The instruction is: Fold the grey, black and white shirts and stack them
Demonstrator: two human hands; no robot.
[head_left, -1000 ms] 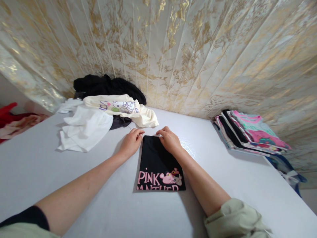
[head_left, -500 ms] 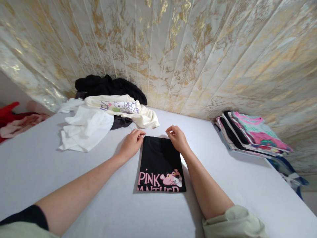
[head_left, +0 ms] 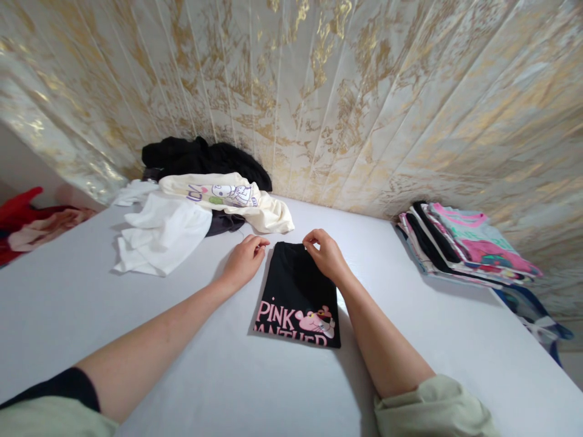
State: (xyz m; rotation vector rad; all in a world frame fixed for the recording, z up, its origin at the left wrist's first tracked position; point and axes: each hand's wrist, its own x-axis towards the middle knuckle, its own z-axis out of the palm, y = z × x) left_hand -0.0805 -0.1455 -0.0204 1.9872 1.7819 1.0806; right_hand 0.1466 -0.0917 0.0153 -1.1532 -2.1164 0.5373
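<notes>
A folded black T-shirt [head_left: 300, 285] with a pink panther print lies on the white table, its collar edge away from me. My right hand [head_left: 323, 252] pinches the far edge of the shirt near its right side. My left hand [head_left: 248, 258] is just left of the shirt's far left corner, a small gap from the cloth. Its fingers are loosely curled, with thumb and index slightly apart and nothing visible between them.
Unfolded white [head_left: 166, 233], cream [head_left: 268, 212] and black clothes [head_left: 204, 161] lie at the back left. A stack of folded clothes [head_left: 469, 243] stands at the right, with blue cloth [head_left: 531, 312] beside it. Red cloth [head_left: 20, 209] shows at the far left, and a patterned curtain [head_left: 296, 91] hangs behind.
The black shirt has turned slightly and its far edge has shifted away from me. A gap now separates my left hand from its corner. My right fingers have moved slightly left, onto that edge.
</notes>
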